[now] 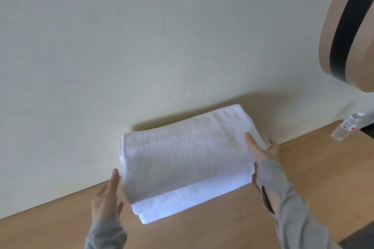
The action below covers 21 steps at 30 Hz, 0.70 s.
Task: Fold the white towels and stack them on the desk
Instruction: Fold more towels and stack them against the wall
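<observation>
**Squaring Up the Stack**

The white towels (182, 159) lie stacked mid-frame on the smooth wooden worktop (222, 228), against the wall. The left hand (105, 198) and right hand (263, 151) flank the ends with fingers straight, gripping nothing. The right thumb lies on top. The plush terry looks yielding, so press inward evenly. The lower layers jut out toward the lower left.

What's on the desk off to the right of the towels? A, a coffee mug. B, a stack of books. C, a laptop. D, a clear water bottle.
D: a clear water bottle sits on the desk near the wall, right of the white towels.
</observation>
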Motion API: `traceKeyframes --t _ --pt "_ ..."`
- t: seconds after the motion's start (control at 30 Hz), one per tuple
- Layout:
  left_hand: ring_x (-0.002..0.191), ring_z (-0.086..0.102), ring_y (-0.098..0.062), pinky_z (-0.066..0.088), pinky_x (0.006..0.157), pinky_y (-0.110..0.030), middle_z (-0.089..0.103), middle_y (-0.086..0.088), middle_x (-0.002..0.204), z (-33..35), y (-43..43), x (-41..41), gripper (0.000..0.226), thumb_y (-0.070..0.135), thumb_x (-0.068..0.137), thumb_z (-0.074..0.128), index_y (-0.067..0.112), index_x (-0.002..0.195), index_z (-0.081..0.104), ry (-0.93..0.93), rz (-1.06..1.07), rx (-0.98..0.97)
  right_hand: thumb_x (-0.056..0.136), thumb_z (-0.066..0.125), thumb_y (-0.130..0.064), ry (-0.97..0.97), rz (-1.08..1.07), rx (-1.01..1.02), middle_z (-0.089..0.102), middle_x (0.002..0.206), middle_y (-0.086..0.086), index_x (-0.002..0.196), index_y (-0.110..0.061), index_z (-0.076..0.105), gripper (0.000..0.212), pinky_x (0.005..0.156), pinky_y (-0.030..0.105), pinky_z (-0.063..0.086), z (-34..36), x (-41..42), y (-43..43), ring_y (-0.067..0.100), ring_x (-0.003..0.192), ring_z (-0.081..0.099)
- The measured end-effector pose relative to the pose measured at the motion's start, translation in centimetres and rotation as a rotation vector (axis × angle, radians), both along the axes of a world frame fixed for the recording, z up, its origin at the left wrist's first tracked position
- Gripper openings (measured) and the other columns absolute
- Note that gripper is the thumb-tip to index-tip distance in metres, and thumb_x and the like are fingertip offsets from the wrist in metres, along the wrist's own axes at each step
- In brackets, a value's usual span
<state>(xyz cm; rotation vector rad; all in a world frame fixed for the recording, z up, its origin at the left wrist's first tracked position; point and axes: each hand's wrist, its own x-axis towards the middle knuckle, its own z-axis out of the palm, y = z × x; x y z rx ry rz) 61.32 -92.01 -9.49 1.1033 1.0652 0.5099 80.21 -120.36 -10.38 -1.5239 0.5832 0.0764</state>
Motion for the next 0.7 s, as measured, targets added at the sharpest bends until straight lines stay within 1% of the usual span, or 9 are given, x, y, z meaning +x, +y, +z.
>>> traceKeyframes --t 0.07,0.13,0.2,0.27,0.33,0.4,0.5,0.57,0.7 --pt "0.106 0.051 -0.024 0.040 0.092 -0.038 0.055 -0.002 0.109 1.5 2.4 1.7 0.079 0.077 0.050 0.060 0.015 0.099 0.059 0.117 -0.179 0.119 0.073 0.071 -0.052 -0.035 0.159 -0.103 0.061 0.112 0.004 0.100 -0.018 0.060 0.044 0.082 0.033 0.045 0.8 0.9 -1.1 0.017 0.089 0.058" --pt "0.090 0.048 -0.024 0.038 0.081 -0.035 0.054 -0.003 0.090 2.4 3.5 4.3 0.073 0.081 0.056 0.062 0.012 0.080 0.057 0.204 -0.324 0.246 0.081 0.062 -0.053 -0.045 0.332 -0.210 0.064 0.091 0.005 0.082 -0.017 0.064 0.036 0.079 0.038 0.049 1.6 2.1 -1.4 0.019 0.078 0.059" --pt "0.082 0.048 -0.027 0.036 0.072 -0.032 0.053 -0.008 0.082 2.2 3.2 6.3 0.067 0.071 0.069 0.059 0.005 0.083 0.057 0.326 -0.363 0.472 0.087 0.057 -0.046 -0.102 0.424 -0.321 0.061 0.088 0.008 0.091 -0.008 0.061 0.038 0.077 0.039 0.049 2.1 3.2 -0.3 0.028 0.080 0.059" --pt "0.086 0.049 -0.033 0.033 0.074 -0.033 0.055 -0.014 0.089 1.6 2.4 6.9 0.060 0.061 0.079 0.049 0.003 0.096 0.056 0.427 -0.296 0.656 0.091 0.054 -0.038 -0.207 0.463 -0.483 0.054 0.089 0.010 0.096 -0.003 0.052 0.035 0.074 0.037 0.043 2.6 3.9 0.9 0.028 0.082 0.053" --pt "0.080 0.045 -0.033 0.031 0.072 -0.034 0.051 -0.012 0.081 1.4 2.4 6.5 0.055 0.058 0.073 0.036 0.005 0.083 0.050 0.429 -0.220 0.748 0.093 0.051 -0.034 -0.283 0.476 -0.645 0.048 0.088 0.012 0.094 -0.003 0.046 0.031 0.071 0.035 0.035 2.7 4.5 1.6 0.027 0.081 0.045" --pt "0.073 0.041 -0.033 0.031 0.068 -0.035 0.048 -0.014 0.073 1.0 2.9 6.2 0.054 0.057 0.072 0.034 0.004 0.073 0.043 0.394 -0.183 0.772 0.093 0.051 -0.036 -0.300 0.472 -0.717 0.045 0.087 0.010 0.091 -0.009 0.042 0.028 0.069 0.033 0.030 2.2 4.9 1.7 0.026 0.079 0.040" --pt "0.075 0.042 -0.034 0.032 0.069 -0.035 0.050 -0.018 0.078 -0.2 3.0 6.3 0.054 0.056 0.079 0.039 0.002 0.075 0.045 0.418 -0.192 0.755 0.090 0.049 -0.046 -0.208 0.487 -0.777 0.047 0.092 0.007 0.097 -0.010 0.046 0.036 0.072 0.033 0.034 0.5 4.9 1.5 0.028 0.084 0.045" --pt "0.078 0.044 -0.034 0.032 0.070 -0.035 0.051 -0.017 0.080 -1.3 2.9 6.6 0.052 0.052 0.083 0.042 0.001 0.078 0.047 0.421 -0.196 0.724 0.087 0.050 -0.050 -0.165 0.461 -0.755 0.049 0.093 0.005 0.096 -0.014 0.046 0.038 0.073 0.034 0.037 -0.4 5.0 1.6 0.028 0.085 0.048" --pt "0.076 0.043 -0.033 0.032 0.069 -0.036 0.045 -0.011 0.067 -2.3 3.9 7.3 0.040 0.037 0.094 0.048 0.002 0.074 0.044 0.443 -0.227 0.618 0.086 0.053 -0.048 -0.173 0.421 -0.692 0.052 0.093 0.006 0.090 -0.015 0.046 0.034 0.071 0.034 0.040 -1.0 5.0 2.2 0.030 0.086 0.052"
